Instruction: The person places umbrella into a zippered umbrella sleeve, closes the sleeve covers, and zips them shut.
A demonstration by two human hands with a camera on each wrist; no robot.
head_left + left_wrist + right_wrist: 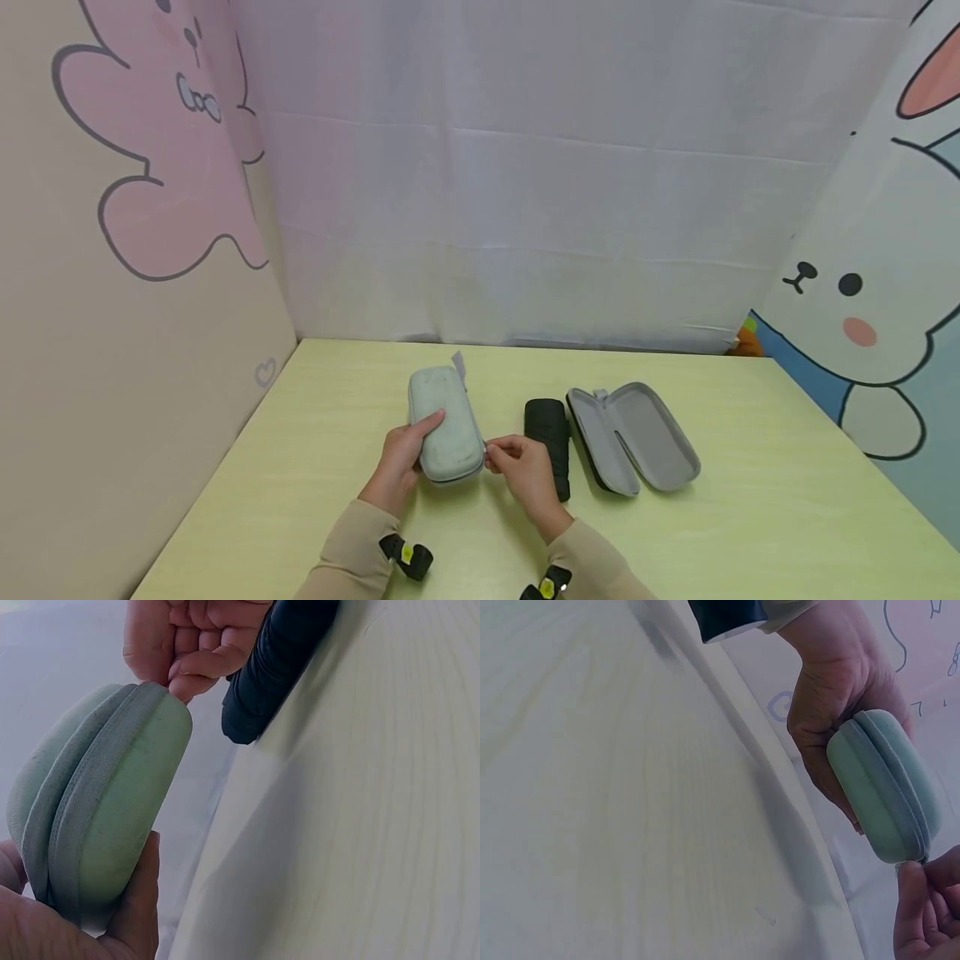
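A pale green zippered case (pixel 447 425) is held above the table, tilted, its lid facing up. My left hand (pixel 406 458) grips it from the left side, thumb on top and fingers beneath. At its near right corner my right hand (pixel 522 471) pinches something small at the zipper, probably the pull, which the fingertips mostly hide. In the left wrist view the grey zipper band (pixel 82 787) runs round the end of the case and looks closed there. The right wrist view shows the case (pixel 881 784) between both hands.
Right of my right hand lies a black folded, rolled bundle (pixel 548 442). Beside it an open grey-lined case (pixel 651 433) lies spread on the pale yellow table (pixel 300 500). A white sheet (pixel 540 200) hangs behind, and printed walls stand at both sides.
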